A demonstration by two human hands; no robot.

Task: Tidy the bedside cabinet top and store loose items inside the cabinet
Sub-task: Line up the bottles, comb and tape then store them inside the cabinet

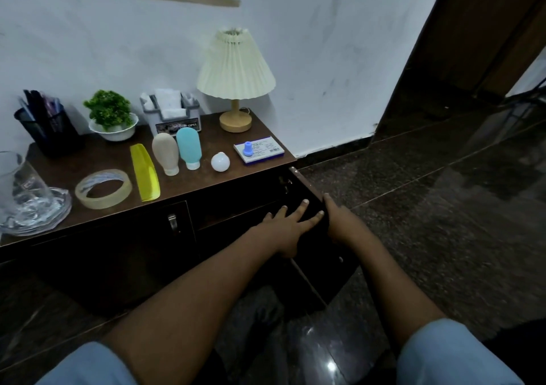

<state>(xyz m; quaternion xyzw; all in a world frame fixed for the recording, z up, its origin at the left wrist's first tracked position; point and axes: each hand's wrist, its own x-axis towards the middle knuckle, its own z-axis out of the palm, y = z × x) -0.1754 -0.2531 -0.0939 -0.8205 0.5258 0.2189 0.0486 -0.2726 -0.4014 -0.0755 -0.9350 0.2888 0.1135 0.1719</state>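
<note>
Head cam: left hand (291, 222) splayed flat on the cabinet door (307, 184), right hand (339, 222) clamped round its edge; yank hard and that light bulb (220, 162) probably rolls off.

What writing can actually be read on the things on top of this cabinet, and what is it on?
"OPEL": on the front label of the grey plastic organiser box; the rest of that label is blurred.
Flat white and blue printed box: lines of print, too small to read.
Clear glass jug: a faint mark, too blurred to read.
</note>
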